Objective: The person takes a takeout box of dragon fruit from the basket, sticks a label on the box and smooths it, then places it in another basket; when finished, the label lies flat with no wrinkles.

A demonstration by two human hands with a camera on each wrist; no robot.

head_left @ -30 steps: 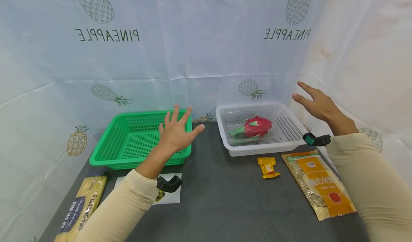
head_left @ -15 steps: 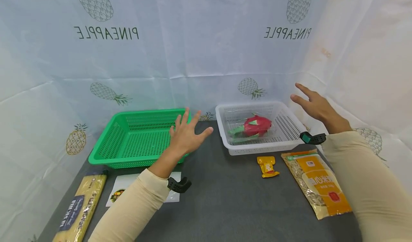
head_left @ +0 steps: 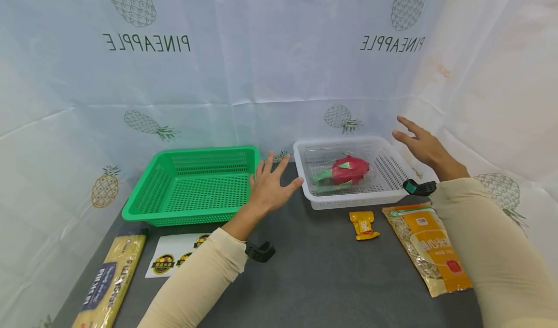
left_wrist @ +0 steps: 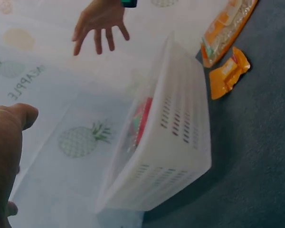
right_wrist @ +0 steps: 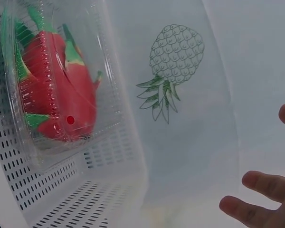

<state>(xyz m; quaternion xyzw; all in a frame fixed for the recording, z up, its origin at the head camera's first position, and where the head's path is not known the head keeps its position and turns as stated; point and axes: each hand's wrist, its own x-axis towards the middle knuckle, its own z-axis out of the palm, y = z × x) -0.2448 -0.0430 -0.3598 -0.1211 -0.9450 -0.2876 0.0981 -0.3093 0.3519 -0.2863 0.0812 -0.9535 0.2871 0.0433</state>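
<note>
My left hand (head_left: 271,188), fingers spread and holding nothing, hovers between the green basket (head_left: 144,216) and the white basket (head_left: 340,203). Above the white basket's right side, my right hand (head_left: 429,148) is raised with its fingers extended, also with nothing in it. Inside the white basket lies a red dragon fruit (head_left: 350,169) with green tips, in a clear plastic clamshell box (right_wrist: 61,156). The right wrist view shows this box close up, with some fingers (right_wrist: 266,185) at the lower right. In the left wrist view the white basket's wall hides most of the fruit.
In front of the white basket lie a small yellow packet (head_left: 363,225) and an orange-and-clear food bag (head_left: 429,250). A long noodle pack (head_left: 111,277) rests at the left, near a white sticker sheet (head_left: 167,250), partly covered by my left sleeve. Pineapple-print cloth (head_left: 279,71) walls the table.
My left hand has moved right, away from the green basket toward the white one, uncovering more of the sticker sheet. My right hand has shifted slightly left and down.
</note>
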